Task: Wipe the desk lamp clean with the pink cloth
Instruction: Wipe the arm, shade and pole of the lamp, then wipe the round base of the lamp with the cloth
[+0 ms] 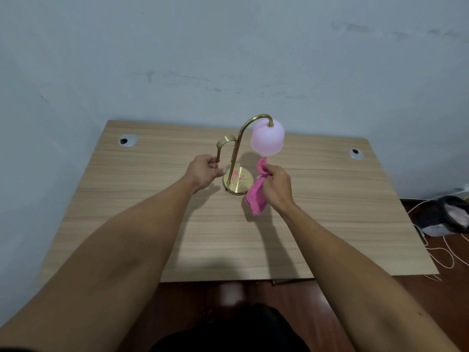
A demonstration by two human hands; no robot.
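Lamp (238,182) stands mid-desk (152,224), toward the wall (228,59). Your left hand (203,172) sits left of its base, on the handle (223,146). Your right hand (276,185) sits right of the base with the cloth (256,196), under the shade (267,138). Bag (444,217) on floor, right of desk.

Upright gold desk lamp (237,158) with pink shade; pink cloth (256,196) dangles beside its base.

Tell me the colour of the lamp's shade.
The lamp shade is a pale, milky pink, seen in the head view; it hangs from a gold curved arm.
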